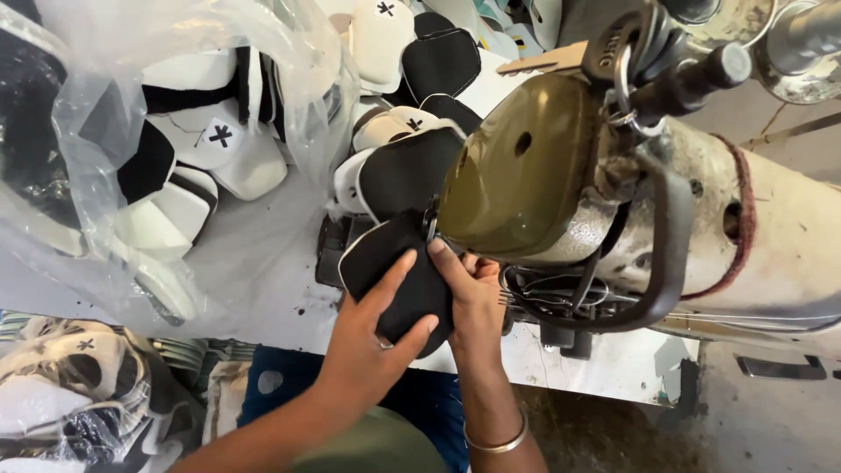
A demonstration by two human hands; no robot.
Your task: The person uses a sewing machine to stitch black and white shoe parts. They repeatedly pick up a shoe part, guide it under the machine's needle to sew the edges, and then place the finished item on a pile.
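Observation:
Both my hands are on a black, padded fabric piece point(378, 254) lying at the foot of an old sewing machine point(534, 166). My left hand point(368, 337) presses on the piece from below, thumb and fingers spread around its lower edge. My right hand point(473, 293) grips its right side, close under the machine's olive-green head, with a metal bangle point(499, 442) on the wrist. The needle area is hidden behind the head and my fingers. Another black and white piece point(399, 171) lies just behind.
Stacked black and white shoe-upper pieces point(412, 61) lie at the back of the white table point(263, 280). A clear plastic bag point(131, 140) of similar pieces sits at left. More bagged pieces point(79, 394) lie below the table edge. The machine's body point(771, 236) fills the right.

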